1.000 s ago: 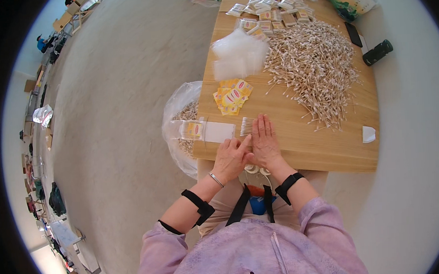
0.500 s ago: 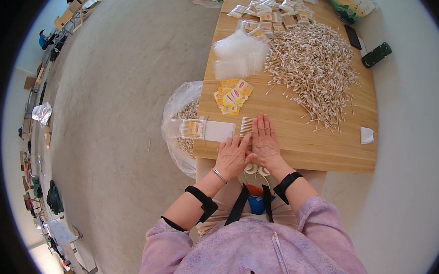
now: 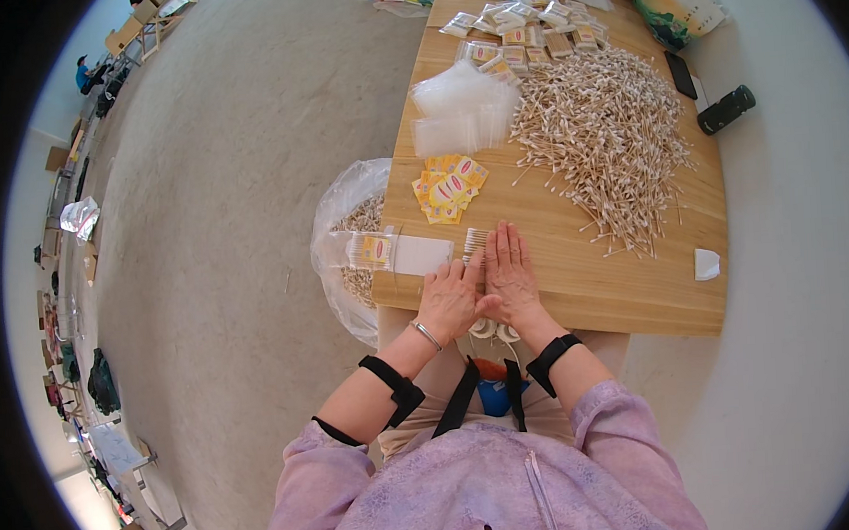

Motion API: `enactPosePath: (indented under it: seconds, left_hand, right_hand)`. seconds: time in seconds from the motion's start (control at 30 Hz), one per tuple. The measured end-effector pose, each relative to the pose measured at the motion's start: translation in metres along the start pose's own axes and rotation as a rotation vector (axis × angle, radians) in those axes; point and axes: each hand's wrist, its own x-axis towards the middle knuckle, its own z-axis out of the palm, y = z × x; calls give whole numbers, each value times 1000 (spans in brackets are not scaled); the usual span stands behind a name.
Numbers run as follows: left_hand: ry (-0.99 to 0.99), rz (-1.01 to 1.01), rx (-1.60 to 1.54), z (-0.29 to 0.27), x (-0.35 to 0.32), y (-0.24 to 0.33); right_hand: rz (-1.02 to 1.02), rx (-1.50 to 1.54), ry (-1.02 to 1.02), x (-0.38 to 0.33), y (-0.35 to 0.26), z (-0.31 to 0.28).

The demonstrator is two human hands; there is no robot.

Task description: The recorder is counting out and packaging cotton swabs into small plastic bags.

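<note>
A small row of cotton swabs (image 3: 474, 241) lies side by side on the wooden table (image 3: 579, 290). Flat along the row's right side rests my right hand (image 3: 512, 278), its fingers straight and together. My left hand (image 3: 448, 297) reaches to the row's near left end with fingers stretched out, the thumb meeting the right hand. Part of the row is hidden under the hands. Left of it lie a white card (image 3: 423, 255) and a clear bag of swabs with a yellow label (image 3: 376, 250). Farther off is a stack of yellow label cards (image 3: 450, 188).
A large heap of loose swabs (image 3: 610, 140) covers the table's right side. Clear empty bags (image 3: 464, 109) and several filled packs (image 3: 527, 29) lie beyond. A plastic sack (image 3: 335, 289) of swabs stands left of the table. A black cylinder (image 3: 726, 110) and a phone (image 3: 680, 75) sit near the wall.
The whole view has shifted very slightly. Both hands keep nearly the same place around the swab row.
</note>
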Motion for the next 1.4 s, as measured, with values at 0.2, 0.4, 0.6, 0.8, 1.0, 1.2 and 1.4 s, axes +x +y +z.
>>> enactPosePath:
  seconds: [0.2, 0.4, 0.6, 0.8, 1.0, 1.2, 1.4]
  left_hand:
    - [-23, -2, 21, -4, 4, 2]
    - [-17, -17, -4, -2, 6, 0]
    - [-23, -62, -3, -1, 12, 2]
    - [-37, -72, -23, -3, 13, 3]
    - [-18, -75, -75, 0, 17, -2]
    - [-34, -54, -55, -2, 24, -4]
    - [-29, -45, -46, 1, 24, -7]
  right_hand:
    - [-8, -49, 5, 1, 2, 2]
    - [13, 45, -9, 0, -1, -3]
    - [37, 30, -7, 1, -3, 0]
    - [47, 17, -26, 1, -2, -1]
    - [70, 56, -82, 3, -3, -2]
    - [45, 55, -26, 1, -1, 2]
    - [34, 52, -5, 1, -2, 3]
